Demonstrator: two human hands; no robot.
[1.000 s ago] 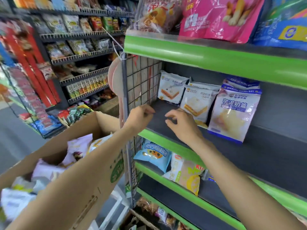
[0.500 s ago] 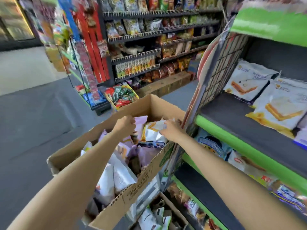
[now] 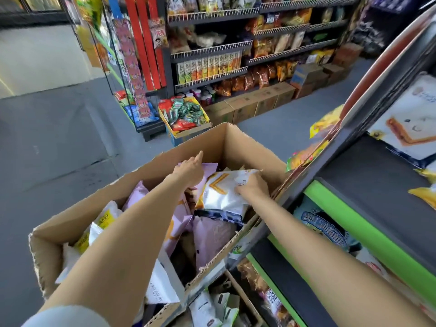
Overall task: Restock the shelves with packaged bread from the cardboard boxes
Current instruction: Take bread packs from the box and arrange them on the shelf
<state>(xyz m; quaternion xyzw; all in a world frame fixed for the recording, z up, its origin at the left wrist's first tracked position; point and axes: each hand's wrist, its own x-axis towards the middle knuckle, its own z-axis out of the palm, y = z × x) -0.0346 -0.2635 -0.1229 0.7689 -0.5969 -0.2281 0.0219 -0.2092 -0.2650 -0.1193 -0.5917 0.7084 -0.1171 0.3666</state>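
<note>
biggest risk i see: the white bag [image 3: 224,194] sits on top of a loose heap in the box [image 3: 236,138], partly over a purple bag [image 3: 210,234] and a dark one, so if it gets yanked up by one edge it could drag its neighbours along or slip out of the fingers, since that film looks slick. bread's soft too, so squeezing hard to make up for a weak hold would probably squash it. also the box is jammed right beside the shelf [image 3: 368,171] end panel, so lifting on that side might snag the bag on the frame or the cardboard flap.

pose-wise: right hand [image 3: 251,185] is down in the box at the far right side, fingers curled over the top right edge of the white bag, looks like it's got hold of it, though the fingertips are hidden under the film so i can't tell how firm. left hand [image 3: 191,172] is reaching in further left, palm down over a purple bag, index finger stretched out toward the back wall, holding nothing. both forearms are extended forward and down into the box.

the shelf itself has plenty of bare space in front of the bags already there.
</note>
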